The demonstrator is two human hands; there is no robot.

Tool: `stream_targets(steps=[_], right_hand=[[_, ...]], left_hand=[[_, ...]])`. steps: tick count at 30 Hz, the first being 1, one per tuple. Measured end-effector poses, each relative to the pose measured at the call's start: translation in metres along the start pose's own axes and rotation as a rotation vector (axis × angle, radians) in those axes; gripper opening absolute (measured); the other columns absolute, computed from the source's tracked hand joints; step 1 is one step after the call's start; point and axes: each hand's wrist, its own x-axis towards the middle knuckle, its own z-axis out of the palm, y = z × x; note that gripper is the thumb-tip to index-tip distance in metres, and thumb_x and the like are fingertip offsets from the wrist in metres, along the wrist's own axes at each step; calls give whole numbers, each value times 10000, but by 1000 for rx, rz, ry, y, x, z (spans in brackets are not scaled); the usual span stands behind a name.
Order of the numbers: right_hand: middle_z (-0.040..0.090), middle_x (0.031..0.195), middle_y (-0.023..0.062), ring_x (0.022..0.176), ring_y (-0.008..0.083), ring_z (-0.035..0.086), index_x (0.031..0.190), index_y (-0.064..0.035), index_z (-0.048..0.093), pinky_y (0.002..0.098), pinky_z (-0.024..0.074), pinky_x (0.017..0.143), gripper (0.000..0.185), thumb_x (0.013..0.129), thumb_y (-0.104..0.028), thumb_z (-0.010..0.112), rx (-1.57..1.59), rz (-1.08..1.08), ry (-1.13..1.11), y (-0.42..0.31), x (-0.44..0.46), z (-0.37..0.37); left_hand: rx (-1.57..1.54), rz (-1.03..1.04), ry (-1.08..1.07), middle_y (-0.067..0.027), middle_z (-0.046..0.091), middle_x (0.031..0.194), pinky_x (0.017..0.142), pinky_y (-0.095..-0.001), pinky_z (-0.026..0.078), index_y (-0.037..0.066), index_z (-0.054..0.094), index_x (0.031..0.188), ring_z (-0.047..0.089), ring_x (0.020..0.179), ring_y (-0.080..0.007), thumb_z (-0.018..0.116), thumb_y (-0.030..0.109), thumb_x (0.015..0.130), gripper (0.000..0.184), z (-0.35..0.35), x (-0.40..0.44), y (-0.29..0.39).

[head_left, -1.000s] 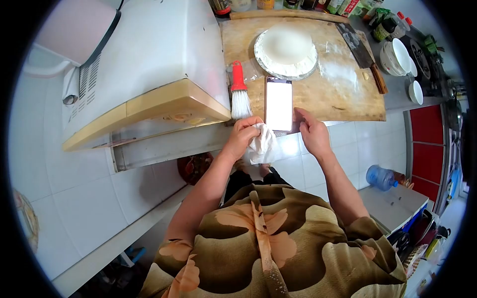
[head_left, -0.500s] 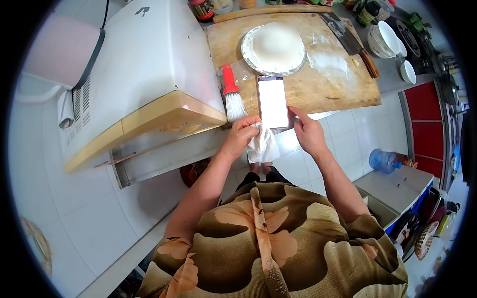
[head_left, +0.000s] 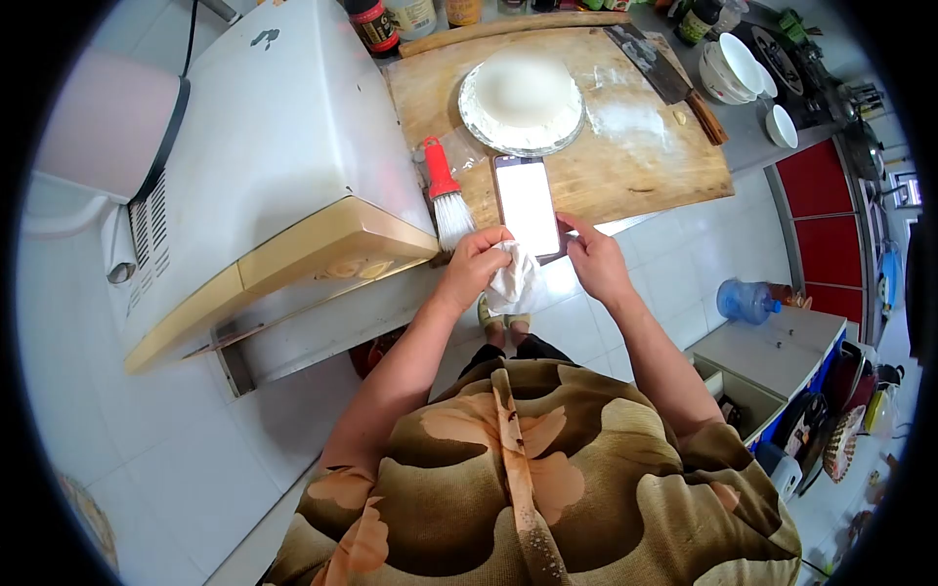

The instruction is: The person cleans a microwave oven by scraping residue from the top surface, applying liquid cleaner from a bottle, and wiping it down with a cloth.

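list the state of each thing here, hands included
White cloth, crumpled
Left hand, closed on the cloth
Smartphone, screen lit
Right hand, index finger extended at the smartphone's edge
Wooden cutting board, floury in patches
Cleaver, lying flat on the board
Dough-like mound, rounded, on a plate
Pastry brush, lying down, bristles toward the left hand
Larger white bowls, stacked
Blue water bottle, capped

Right hand (head_left: 598,266): nearer right edge of phone (head_left: 529,203) | view: turned, board (head_left: 664,174) further left in frame | slippers (head_left: 488,313): more visible
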Motion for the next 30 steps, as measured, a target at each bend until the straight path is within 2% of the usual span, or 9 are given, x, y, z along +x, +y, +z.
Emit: stream_targets(steps=[5,9,14,21,23,24,28,30], right_hand=[[701,994,144,850,279,673,1274,-112,586,362,522,782,426,859,-54,516,96,64,-35,2,6,4],[700,989,136,850,267,668,1289,-104,577,351,520,790,448,850,-40,514,120,140,-84,-7,9,-1],[683,911,138,784,224,642,1328,-80,546,323,514,765,504,828,-20,511,306,69,-138,2,16,-2],[682,944,113,766,188,617,1367,-89,517,310,510,764,554,822,11,501,265,100,-218,7,20,-6],[681,956,101,771,171,611,1382,-96,504,305,504,750,571,823,18,498,315,54,-224,9,18,-6],[676,962,105,757,161,601,1397,-105,492,294,502,746,584,825,15,502,443,9,-207,10,21,0],[673,987,100,760,153,593,1405,-113,487,281,499,761,590,828,11,508,334,79,-201,11,20,-9],[661,963,91,757,138,577,1407,-89,480,279,493,761,588,829,14,504,325,147,-282,15,24,-8]], left_hand=[[75,39,-11,-5,622,799,676,-223,435,18,626,873,554,730,-75,499,60,793,156,1,4,0],[151,31,0,1,616,798,675,-222,431,17,625,876,549,732,-72,493,52,796,158,1,8,2],[104,18,28,1,616,816,691,-224,435,7,623,895,557,751,-75,496,49,797,166,6,9,0],[44,24,82,-2,608,834,722,-230,432,2,624,932,559,782,-82,502,41,789,191,10,7,1],[43,5,123,-3,608,838,723,-233,433,3,623,929,560,782,-84,503,39,789,189,10,5,0],[45,-18,134,-4,609,842,724,-236,433,4,623,927,560,783,-87,504,37,788,186,11,4,1],[42,25,97,-3,608,839,721,-237,432,7,621,925,558,779,-88,503,35,788,182,11,11,-9],[7,19,140,-2,606,836,717,-234,432,9,620,919,557,773,-86,502,36,790,176,13,7,-7]])
